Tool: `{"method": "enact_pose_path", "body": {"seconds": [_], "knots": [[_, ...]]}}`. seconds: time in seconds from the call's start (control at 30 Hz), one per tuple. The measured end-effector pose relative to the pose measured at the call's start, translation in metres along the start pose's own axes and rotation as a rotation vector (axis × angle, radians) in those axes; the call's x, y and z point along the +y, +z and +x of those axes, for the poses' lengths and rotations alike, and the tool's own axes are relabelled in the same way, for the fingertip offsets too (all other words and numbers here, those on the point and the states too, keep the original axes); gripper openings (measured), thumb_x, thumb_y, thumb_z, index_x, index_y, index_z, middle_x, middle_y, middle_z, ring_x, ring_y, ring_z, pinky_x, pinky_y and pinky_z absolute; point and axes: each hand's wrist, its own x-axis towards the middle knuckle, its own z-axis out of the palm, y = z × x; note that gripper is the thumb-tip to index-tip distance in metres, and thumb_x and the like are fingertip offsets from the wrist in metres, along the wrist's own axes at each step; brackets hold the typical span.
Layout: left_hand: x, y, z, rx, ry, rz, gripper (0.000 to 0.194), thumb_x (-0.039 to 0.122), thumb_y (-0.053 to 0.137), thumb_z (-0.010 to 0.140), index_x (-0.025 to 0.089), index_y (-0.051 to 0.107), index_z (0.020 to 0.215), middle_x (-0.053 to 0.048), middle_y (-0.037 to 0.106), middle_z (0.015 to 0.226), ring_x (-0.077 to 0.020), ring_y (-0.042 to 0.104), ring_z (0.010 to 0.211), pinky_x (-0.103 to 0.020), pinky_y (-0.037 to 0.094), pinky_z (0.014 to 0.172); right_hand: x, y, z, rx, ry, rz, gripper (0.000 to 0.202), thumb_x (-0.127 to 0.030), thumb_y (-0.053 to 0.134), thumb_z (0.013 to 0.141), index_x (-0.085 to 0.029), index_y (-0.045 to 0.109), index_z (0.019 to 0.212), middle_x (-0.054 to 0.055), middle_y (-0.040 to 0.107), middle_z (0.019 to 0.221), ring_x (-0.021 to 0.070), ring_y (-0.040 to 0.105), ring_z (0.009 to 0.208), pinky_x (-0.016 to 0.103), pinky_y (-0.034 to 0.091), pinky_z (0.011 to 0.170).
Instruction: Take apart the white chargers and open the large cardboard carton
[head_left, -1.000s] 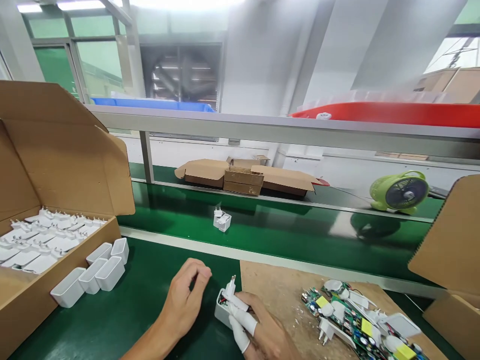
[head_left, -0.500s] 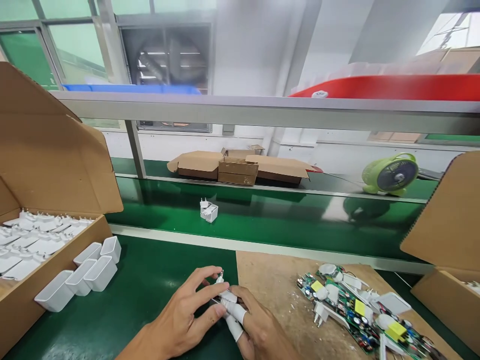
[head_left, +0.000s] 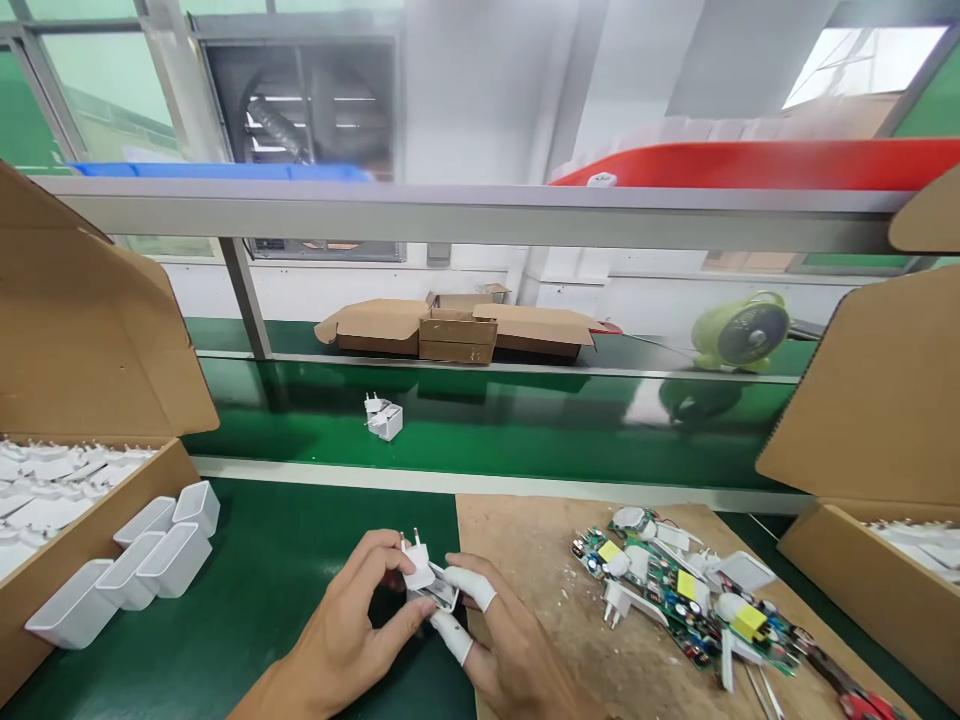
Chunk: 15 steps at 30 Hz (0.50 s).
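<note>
A white plug piece (head_left: 418, 566) with two prongs pointing up is pinched between the thumb and fingers of my left hand (head_left: 352, 620). It meets a white casing (head_left: 442, 590), whose open side shows something grey inside. My right hand (head_left: 510, 640), with white covers on its thumb and index finger, grips the casing from the right. Both hands are over the green mat beside the left edge of the brown board (head_left: 540, 600). Green circuit boards (head_left: 675, 590) with white plug parts attached lie in a pile on that board.
White open cases (head_left: 176, 560) stand at the left beside a cardboard box (head_left: 97, 530) of white parts. Another open box (head_left: 877, 560) is at the right. Red-handled pliers (head_left: 862, 700) and tweezers (head_left: 763, 690) lie lower right. Small plug parts (head_left: 384, 416) rest on the green belt behind.
The view has shifted right. The plug piece now stands prongs up, clearly visible between my hands, and the casing's open side shows. My right fingers have spread slightly around the casing.
</note>
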Motion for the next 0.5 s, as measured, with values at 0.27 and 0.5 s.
{"method": "enact_pose_path", "body": {"seconds": [0.27,0.5], "knots": [[-0.001,0.002,0.001,-0.018,-0.119,-0.049,0.017,0.023,0.072,0.095,0.026,0.056,0.100,0.000,0.063,0.103,-0.0136,0.065,0.084,-0.025,0.058,0.076,-0.008,-0.008,0.007,-0.154,0.025,-0.049,0.046,-0.005,0.045,0.093,-0.019,0.062,0.133,0.015,0.071,0.129,0.0272,0.075,0.107,0.042,0.065,0.094],[-0.005,0.010,-0.008,-0.096,-0.106,-0.070,0.087,0.022,0.093,0.074,0.031,0.047,0.148,-0.009,0.062,0.134,-0.0272,0.069,0.117,-0.043,0.063,0.101,-0.008,0.006,0.014,-0.041,0.420,0.629,0.030,-0.038,0.060,0.099,-0.023,0.071,0.122,0.012,0.074,0.118,0.0269,0.072,0.106,0.041,0.061,0.093]]}}
